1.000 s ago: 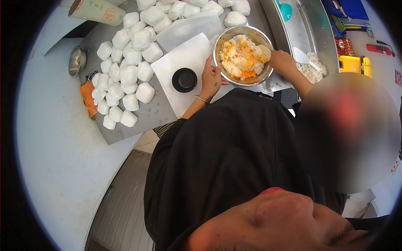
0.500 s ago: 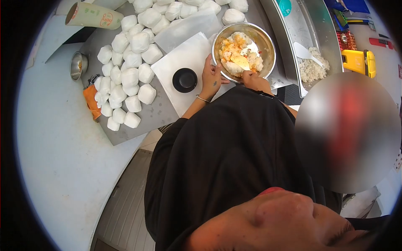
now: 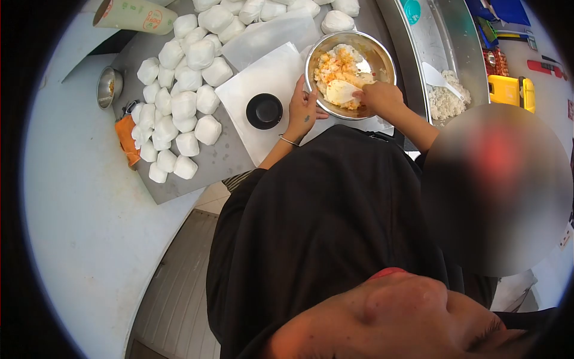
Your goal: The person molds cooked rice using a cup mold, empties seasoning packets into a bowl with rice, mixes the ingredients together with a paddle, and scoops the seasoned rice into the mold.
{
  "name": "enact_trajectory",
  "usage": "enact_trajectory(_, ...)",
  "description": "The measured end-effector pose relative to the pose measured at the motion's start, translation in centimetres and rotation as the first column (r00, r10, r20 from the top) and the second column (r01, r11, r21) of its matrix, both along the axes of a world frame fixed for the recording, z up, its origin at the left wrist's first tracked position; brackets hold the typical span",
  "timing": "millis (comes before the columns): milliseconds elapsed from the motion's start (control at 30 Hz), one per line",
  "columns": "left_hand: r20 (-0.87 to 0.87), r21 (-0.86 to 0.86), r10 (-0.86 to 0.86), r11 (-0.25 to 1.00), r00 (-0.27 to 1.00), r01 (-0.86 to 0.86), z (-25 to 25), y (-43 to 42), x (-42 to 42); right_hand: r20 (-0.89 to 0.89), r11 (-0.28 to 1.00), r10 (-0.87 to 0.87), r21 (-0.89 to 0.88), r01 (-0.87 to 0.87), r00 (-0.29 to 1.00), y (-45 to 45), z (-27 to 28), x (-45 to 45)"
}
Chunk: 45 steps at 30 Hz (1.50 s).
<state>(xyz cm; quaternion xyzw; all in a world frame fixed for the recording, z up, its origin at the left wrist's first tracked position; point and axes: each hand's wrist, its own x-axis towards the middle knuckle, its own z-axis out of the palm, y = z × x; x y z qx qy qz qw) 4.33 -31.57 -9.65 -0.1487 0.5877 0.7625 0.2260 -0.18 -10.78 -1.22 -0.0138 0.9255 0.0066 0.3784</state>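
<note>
A steel mixing bowl (image 3: 381, 61) sits on the metal table, with rice (image 3: 332, 64) streaked orange inside it. My left hand (image 3: 304, 109) holds the bowl's left side, thumb up along the wall and fingers low near its base. My right hand (image 3: 382, 97) reaches over the front right rim, its fingers closed round a pale rice paddle (image 3: 341, 91). The blade lies in the rice at the bowl's front, and the handle is mostly hidden by my hand. Left of my left hand, a small black round dish (image 3: 264, 112) rests on white paper (image 3: 234, 90).
Many white wrapped bundles (image 3: 190, 81) are piled on the left and back. A deep steel tray (image 3: 439, 36) on the right holds plain rice (image 3: 448, 106) and a white paddle (image 3: 435, 76). A cup (image 3: 134, 15) lies back left, near a small metal bowl (image 3: 109, 88).
My right hand has moved right and up over the rim, and the paddle's blade now lies flatter. The white patch in the rice is no longer visible. My left hand stays at the bowl.
</note>
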Motion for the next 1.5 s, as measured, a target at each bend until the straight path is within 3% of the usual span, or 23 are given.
enact_trajectory(167,0.009,0.005,0.032,0.999,0.999,-0.032,-0.2,0.1,0.1,-0.093,0.994,0.105,0.028,-0.103,0.990,-1.2,-2.0,-2.7)
enact_trajectory(300,0.002,0.017,0.029,0.999,1.000,-0.029,-0.2,0.0,0.1,-0.189,0.986,0.161,0.083,-0.148,0.969,-0.8,2.4,-4.4)
enact_trajectory(467,-0.019,0.007,0.013,1.000,1.000,-0.013,0.3,-0.1,-0.1,-0.213,0.995,0.003,0.103,0.019,0.977,1.8,-1.4,-3.2)
enact_trajectory(667,-0.033,0.033,0.012,0.999,0.999,-0.011,0.1,-0.1,-0.3,-0.168,0.985,0.070,0.169,-0.041,0.983,0.3,3.9,-3.0)
enact_trajectory(767,-0.060,0.037,-0.002,0.999,0.998,0.005,-0.1,-0.2,-0.2,-0.303,0.974,0.095,0.226,-0.025,0.948,2.9,3.7,-3.4)
enact_trajectory(900,-0.115,0.018,-0.077,0.997,0.990,0.080,0.3,-0.8,-1.3,-0.329,1.000,0.013,0.007,-0.011,0.944,4.8,0.2,-6.9)
enact_trajectory(1100,-0.118,0.001,-0.135,0.991,0.984,0.136,0.6,-1.6,-2.3,-0.209,0.908,0.398,-0.048,-0.416,0.893,2.9,-0.5,-12.2)
enact_trajectory(1200,-0.092,0.013,-0.135,0.991,0.987,0.137,1.1,-1.6,-2.8,-0.174,0.854,0.454,-0.195,-0.482,0.874,1.8,-1.1,-11.4)
enact_trajectory(1300,-0.061,0.027,-0.108,0.994,0.992,0.109,0.7,-1.7,-2.8,-0.509,0.662,0.543,-0.230,-0.713,0.668,3.4,-3.2,-8.3)
enact_trajectory(1333,-0.051,0.033,-0.098,0.994,0.994,0.100,0.4,-1.7,-2.7,-0.221,0.753,0.589,-0.201,-0.627,0.777,2.6,-0.6,-7.1)
enact_trajectory(1500,-0.033,0.043,-0.037,0.998,0.999,0.038,0.0,-0.8,-2.0,-0.299,0.857,0.397,-0.217,-0.467,0.868,4.4,-1.0,1.9)
